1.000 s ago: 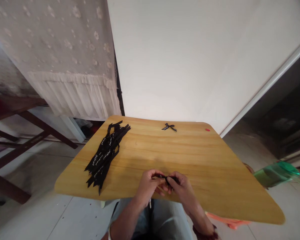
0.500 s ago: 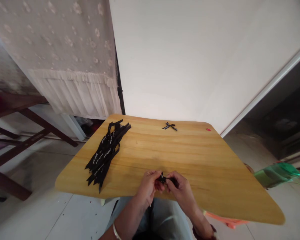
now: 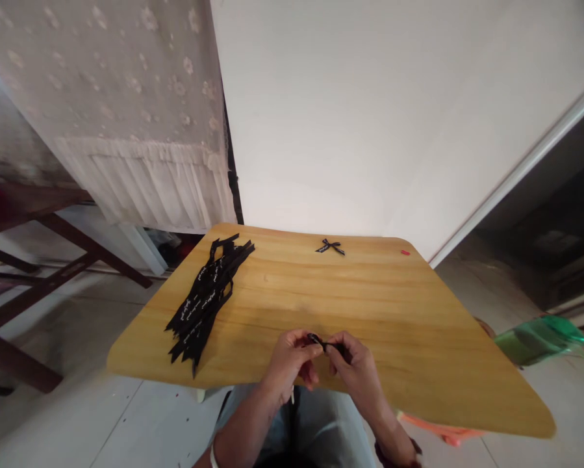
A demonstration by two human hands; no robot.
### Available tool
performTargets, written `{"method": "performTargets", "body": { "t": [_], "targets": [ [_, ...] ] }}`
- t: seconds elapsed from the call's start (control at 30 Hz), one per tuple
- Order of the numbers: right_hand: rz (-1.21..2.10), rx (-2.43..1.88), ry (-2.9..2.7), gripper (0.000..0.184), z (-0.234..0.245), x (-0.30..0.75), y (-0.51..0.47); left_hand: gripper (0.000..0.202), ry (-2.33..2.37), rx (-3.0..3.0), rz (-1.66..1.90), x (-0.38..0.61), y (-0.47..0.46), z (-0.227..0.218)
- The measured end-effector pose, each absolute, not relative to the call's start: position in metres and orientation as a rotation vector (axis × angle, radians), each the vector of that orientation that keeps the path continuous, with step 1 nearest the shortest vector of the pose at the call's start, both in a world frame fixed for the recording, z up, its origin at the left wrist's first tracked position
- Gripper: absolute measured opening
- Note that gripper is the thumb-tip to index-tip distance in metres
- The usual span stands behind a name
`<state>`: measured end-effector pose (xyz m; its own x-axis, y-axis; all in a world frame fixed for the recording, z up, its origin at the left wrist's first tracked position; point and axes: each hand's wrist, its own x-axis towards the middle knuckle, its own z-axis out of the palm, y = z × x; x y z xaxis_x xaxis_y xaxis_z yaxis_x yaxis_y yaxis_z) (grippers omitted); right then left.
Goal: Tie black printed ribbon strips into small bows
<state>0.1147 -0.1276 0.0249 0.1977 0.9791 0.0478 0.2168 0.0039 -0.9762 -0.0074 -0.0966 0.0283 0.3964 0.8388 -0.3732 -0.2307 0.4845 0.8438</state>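
Above the table's near edge, a black ribbon [image 3: 316, 338] with white marks is stretched between my two hands. My left hand [image 3: 295, 354] pinches its left part between thumb and fingers. Close beside it, my right hand [image 3: 353, 361] grips the right part, and the fingers cover much of the ribbon there. A pile of black ribbon strips [image 3: 206, 299] with white lettering lies on the left of the table. One black ribbon bow [image 3: 330, 246] rests near the back edge.
The wooden table [image 3: 408, 325] stands against a white wall panel [image 3: 345, 117]. A small red piece [image 3: 405, 253] lies at its back right corner. To the right is a green translucent container [image 3: 540, 340]; a dark wooden chair [image 3: 67, 260] stands left.
My left thumb and fingers have shifted on the ribbon, and its left part now looks narrower and looped between them. My right hand has barely moved.
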Motion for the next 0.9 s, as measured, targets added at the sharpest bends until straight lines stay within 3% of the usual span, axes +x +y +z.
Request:
{"method": "performTargets", "body": {
  "t": [0.6,0.9],
  "targets": [
    [1.187,-1.188,-1.057,0.028,0.039,0.119,-0.132,0.018,0.823,0.458,0.872,-0.014,-0.092,0.022],
    [1.016,-1.355,-1.205,0.026,0.028,0.122,-0.126,0.024,0.881,0.688,0.843,-0.010,-0.096,0.030]
  ]
}}
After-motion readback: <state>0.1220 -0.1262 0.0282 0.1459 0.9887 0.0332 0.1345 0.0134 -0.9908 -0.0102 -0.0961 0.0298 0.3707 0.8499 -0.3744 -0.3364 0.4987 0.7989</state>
